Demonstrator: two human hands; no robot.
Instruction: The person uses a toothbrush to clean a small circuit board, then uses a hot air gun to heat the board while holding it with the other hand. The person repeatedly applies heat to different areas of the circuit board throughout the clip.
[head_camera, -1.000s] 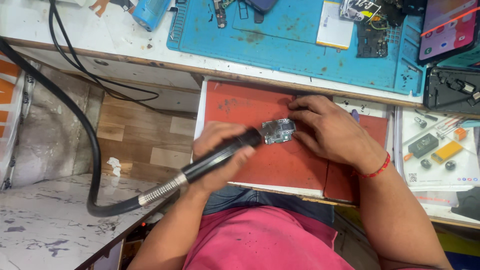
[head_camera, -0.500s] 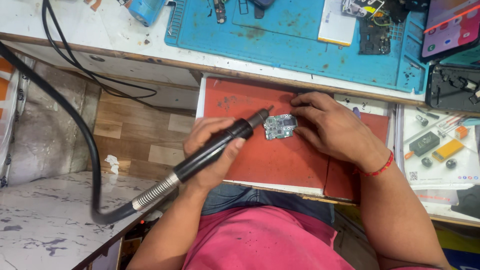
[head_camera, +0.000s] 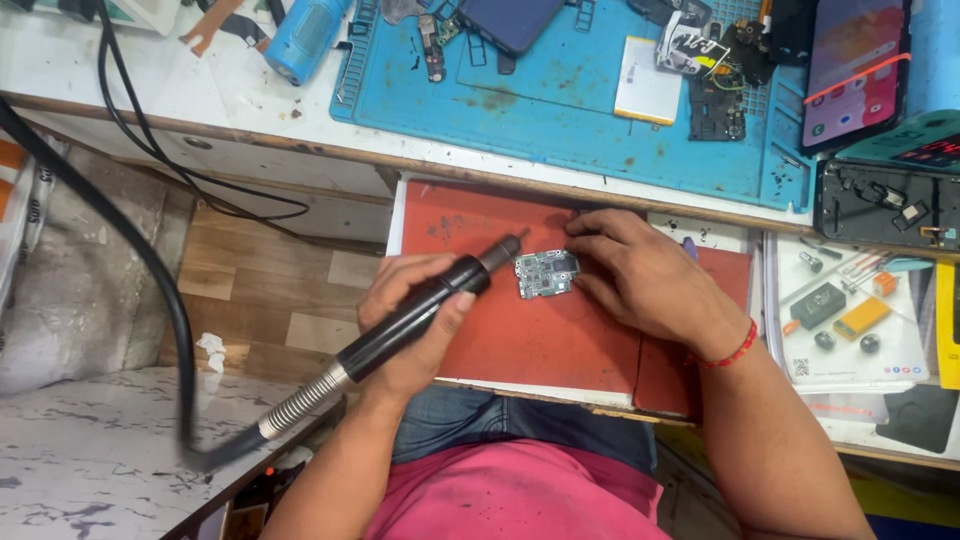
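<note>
near edge of red mat (head_camera: 520, 345): bare, passable | right: hand (head_camera: 650, 280) blocks circuit board (head_camera: 545, 273) | left: hot-air wand (head_camera: 420, 310)
</note>
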